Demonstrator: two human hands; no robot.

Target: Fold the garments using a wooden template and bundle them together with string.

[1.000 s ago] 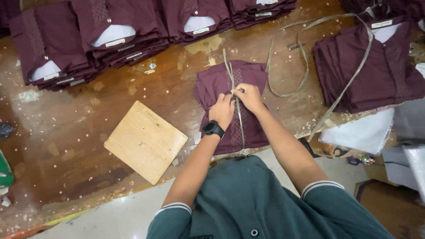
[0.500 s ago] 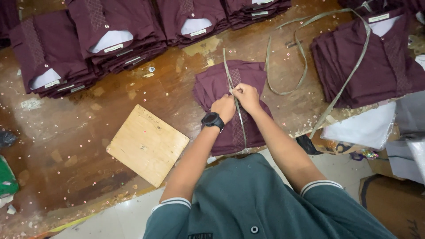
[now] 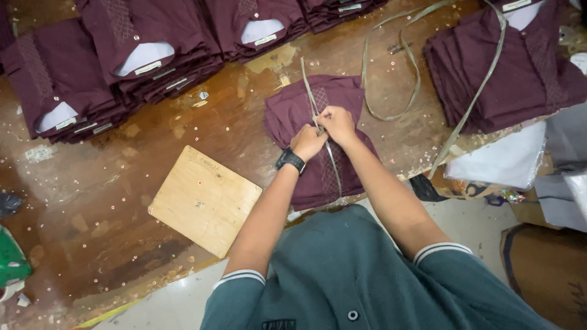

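Observation:
A folded maroon shirt bundle lies on the wooden table in front of me. A thin grey strap runs lengthwise over it. My left hand, with a black watch on the wrist, and my right hand meet over the middle of the bundle. Both pinch the strap where its ends cross. The strap's long free end loops away to the right across the table.
Stacks of folded maroon shirts line the far edge, and another pile sits at the right. A light wooden board lies at my left. White sheets and bags hang off the right edge. A green object is at far left.
My hands stay together on the strap over the bundle, shifting only slightly. The view has drifted a little.

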